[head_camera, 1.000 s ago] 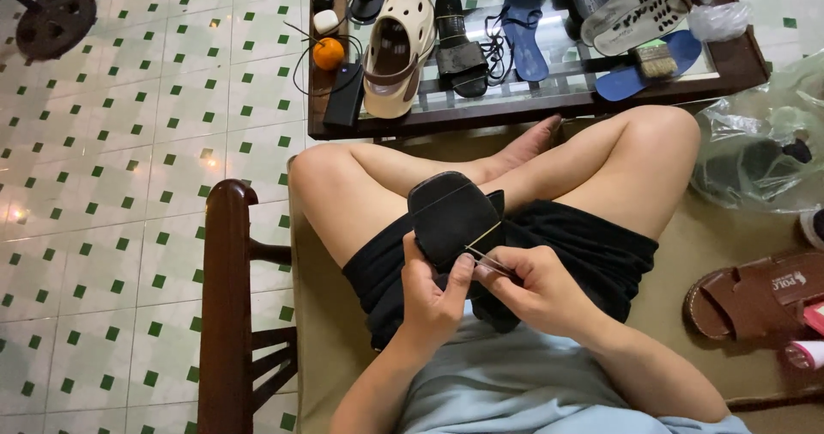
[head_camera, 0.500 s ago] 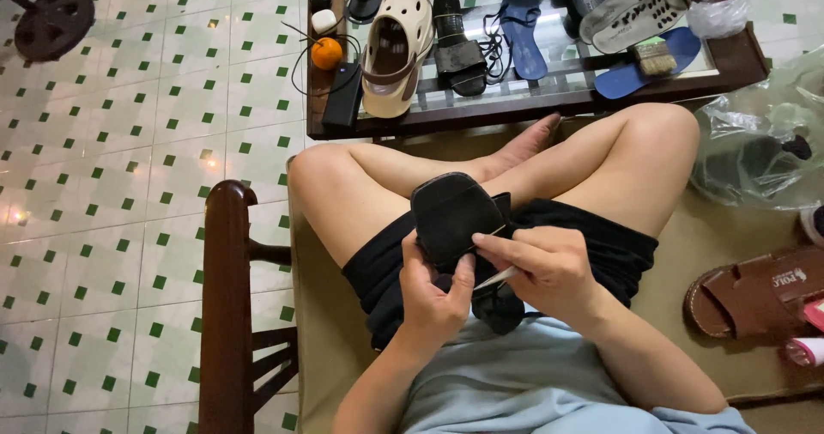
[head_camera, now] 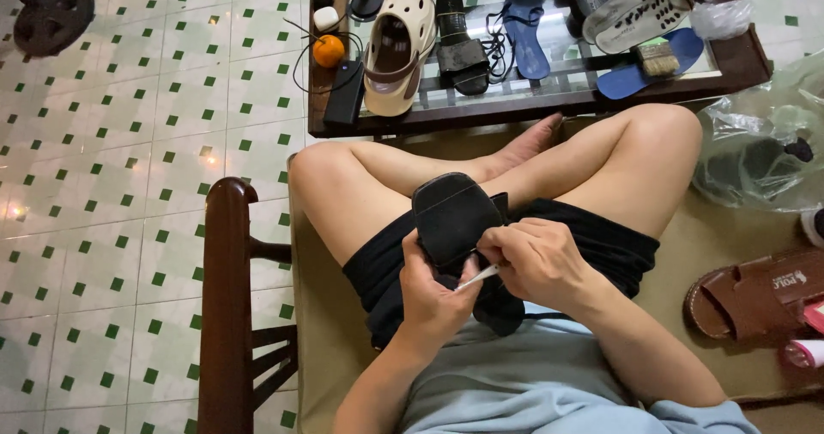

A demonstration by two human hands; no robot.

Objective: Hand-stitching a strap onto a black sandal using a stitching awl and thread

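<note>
At twelve o'clock from my lap: glass worktop bearing a cream clog, black sandal, blue sandal, an orange and a brush. Three o'clock: brown sandal. Nine o'clock: wooden armrest; green-dotted tiled floor.

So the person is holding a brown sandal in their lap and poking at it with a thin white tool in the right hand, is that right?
Not quite: the sandal in the lap is black, not brown, as the head view shows. The right hand does hold the thin white tool against it.
</note>
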